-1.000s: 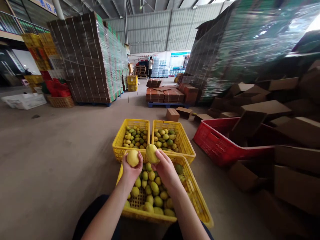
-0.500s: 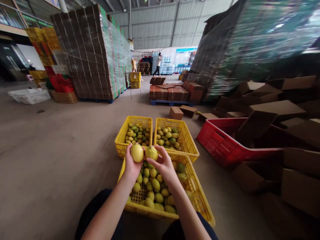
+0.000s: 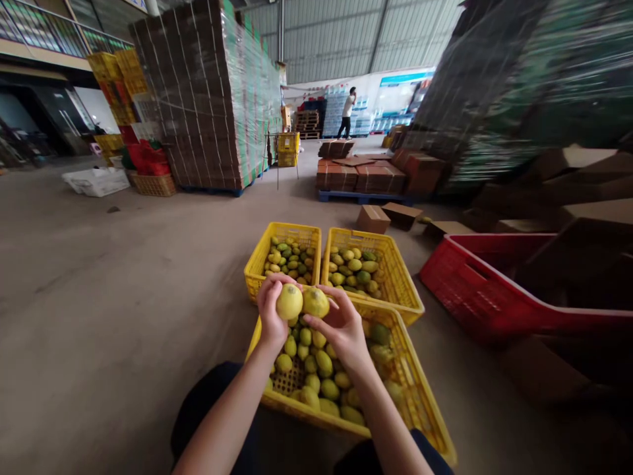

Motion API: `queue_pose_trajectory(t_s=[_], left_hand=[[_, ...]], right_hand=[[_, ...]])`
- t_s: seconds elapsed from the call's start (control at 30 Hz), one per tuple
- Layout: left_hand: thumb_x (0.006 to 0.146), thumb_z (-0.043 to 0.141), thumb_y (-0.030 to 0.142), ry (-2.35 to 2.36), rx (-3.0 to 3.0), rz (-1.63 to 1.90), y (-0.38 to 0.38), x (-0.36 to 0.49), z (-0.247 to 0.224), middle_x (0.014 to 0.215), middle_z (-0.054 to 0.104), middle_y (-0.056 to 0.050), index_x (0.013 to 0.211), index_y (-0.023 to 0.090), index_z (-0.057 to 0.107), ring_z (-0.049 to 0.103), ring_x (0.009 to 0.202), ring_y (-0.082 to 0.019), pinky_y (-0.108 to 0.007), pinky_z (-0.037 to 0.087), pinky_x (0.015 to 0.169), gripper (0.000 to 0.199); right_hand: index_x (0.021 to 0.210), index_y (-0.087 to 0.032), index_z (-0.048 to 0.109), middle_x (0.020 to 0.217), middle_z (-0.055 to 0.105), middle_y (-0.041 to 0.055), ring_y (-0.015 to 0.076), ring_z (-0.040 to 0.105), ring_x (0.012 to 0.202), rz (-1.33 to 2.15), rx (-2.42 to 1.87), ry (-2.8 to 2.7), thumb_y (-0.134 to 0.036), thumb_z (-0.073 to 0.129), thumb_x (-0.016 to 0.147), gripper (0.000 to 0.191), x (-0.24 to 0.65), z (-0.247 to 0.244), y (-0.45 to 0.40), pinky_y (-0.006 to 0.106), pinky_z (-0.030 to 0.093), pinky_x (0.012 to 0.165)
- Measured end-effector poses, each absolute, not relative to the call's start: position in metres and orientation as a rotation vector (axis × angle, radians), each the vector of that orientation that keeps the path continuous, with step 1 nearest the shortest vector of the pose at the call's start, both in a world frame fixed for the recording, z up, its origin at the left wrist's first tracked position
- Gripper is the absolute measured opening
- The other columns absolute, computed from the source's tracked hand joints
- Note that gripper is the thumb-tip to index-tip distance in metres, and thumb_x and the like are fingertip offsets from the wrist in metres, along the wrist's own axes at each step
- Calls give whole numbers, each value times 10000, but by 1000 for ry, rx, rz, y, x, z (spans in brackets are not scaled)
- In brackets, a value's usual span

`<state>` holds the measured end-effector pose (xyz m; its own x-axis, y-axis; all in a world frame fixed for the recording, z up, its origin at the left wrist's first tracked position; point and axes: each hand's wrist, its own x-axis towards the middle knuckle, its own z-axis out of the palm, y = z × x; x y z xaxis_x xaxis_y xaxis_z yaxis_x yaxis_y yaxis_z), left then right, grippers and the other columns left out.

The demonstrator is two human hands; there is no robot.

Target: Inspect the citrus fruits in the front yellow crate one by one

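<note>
My left hand [image 3: 271, 316] is closed around a pale yellow lemon [image 3: 289, 301]. Beside it, my right hand [image 3: 345, 324] grips a second, slightly greener lemon [image 3: 315, 302] between thumb and fingers. The two lemons are side by side, close together, above the near yellow crate [image 3: 430, 402]. Loose yellow and green lemons [image 3: 324, 363] lie in that crate, with part of its perforated floor showing. Beyond my hands stand a left yellow crate [image 3: 254, 267] and a right yellow crate [image 3: 403, 280], both holding more lemons.
A red crate [image 3: 455, 284] with cardboard in it stands at the right. Small cartons [image 3: 372, 219] and a blue pallet [image 3: 363, 198] of flattened boxes lie ahead. Tall wrapped stacks [image 3: 192, 99] rise on both sides. A person [image 3: 347, 112] is in the background.
The view has turned left, so the scene sits further right. Both hands still hold their lemons. The lemons appear turned a little, and the left fingers now reach further over the top.
</note>
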<state>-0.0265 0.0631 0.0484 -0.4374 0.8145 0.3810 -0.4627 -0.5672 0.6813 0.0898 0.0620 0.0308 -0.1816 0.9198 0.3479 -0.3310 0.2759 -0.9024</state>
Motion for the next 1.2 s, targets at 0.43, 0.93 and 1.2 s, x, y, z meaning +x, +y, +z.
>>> queue_pose_trajectory(t_s=[0.43,0.93,1.2], left_hand=[[752,539,318,509,381,1699,67,-29,50,671,643,-20,676,157,647,629,700,-145,-269,491,729,209],[796,450,344,514,38,1354,61,-12,37,850,693,-36,834,167,677,636,754,-182,-263,493,630,290],[835,509,358,509,231,1434,74,-27,40,811,675,-62,899,131,652,650,784,-172,-274,502,757,276]], right_hand=[[1047,-249,594,980,691,22,204,653,884,1185,-725,-1344,-326,777,651,443,94,37,57,330,543,777],[1279,-246,531,1433,405,99,324,438,1169,166,-1151,-1977,-454,508,849,477,84,26,50,557,365,975],[1253,-210,493,1086,633,115,294,537,1047,4,-786,-1914,-383,707,718,601,79,26,46,489,454,898]])
